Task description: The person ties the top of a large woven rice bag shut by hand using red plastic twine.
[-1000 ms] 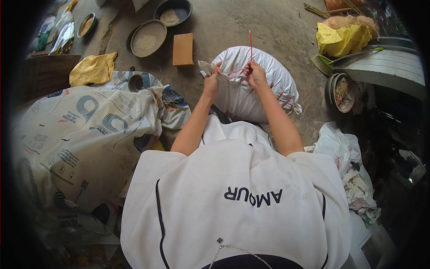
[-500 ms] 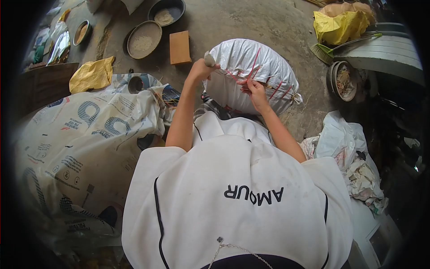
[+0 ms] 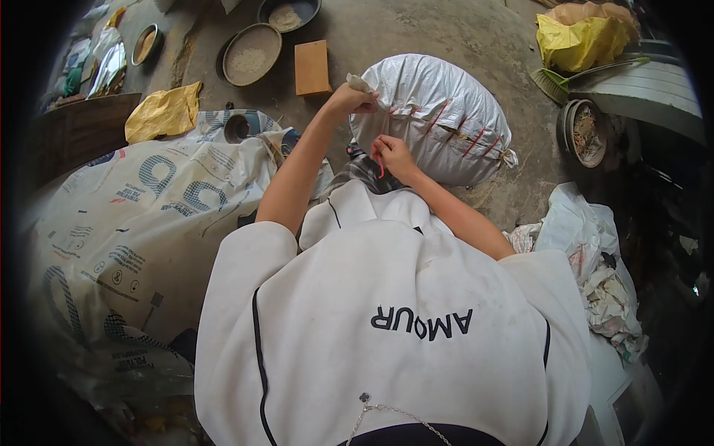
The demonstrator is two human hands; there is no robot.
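A full white woven sack (image 3: 446, 97) stands in front of me, its top edge laced with red string (image 3: 437, 117) in slanted stitches. My left hand (image 3: 352, 100) is closed on the gathered corner of the sack at its left end. Closer to my body, my right hand (image 3: 396, 159) is closed in a pinch on the red string, and a loose red length hangs below the fingers. A knotted corner tuft (image 3: 509, 157) sticks out at the sack's right end.
An orange-brown block (image 3: 312, 67) and round pans (image 3: 253, 56) of pale grains lie beyond the sack. At left spreads a large printed sheet (image 3: 149, 215) with a yellow bag (image 3: 163, 111). To the right are a green broom (image 3: 552, 85), a round container (image 3: 587, 134) and crumpled white bags (image 3: 576, 223).
My right hand has drawn back from the sack's stitched edge toward my body, pulling the red string. My left hand stays at the sack's corner. The view has shifted slightly.
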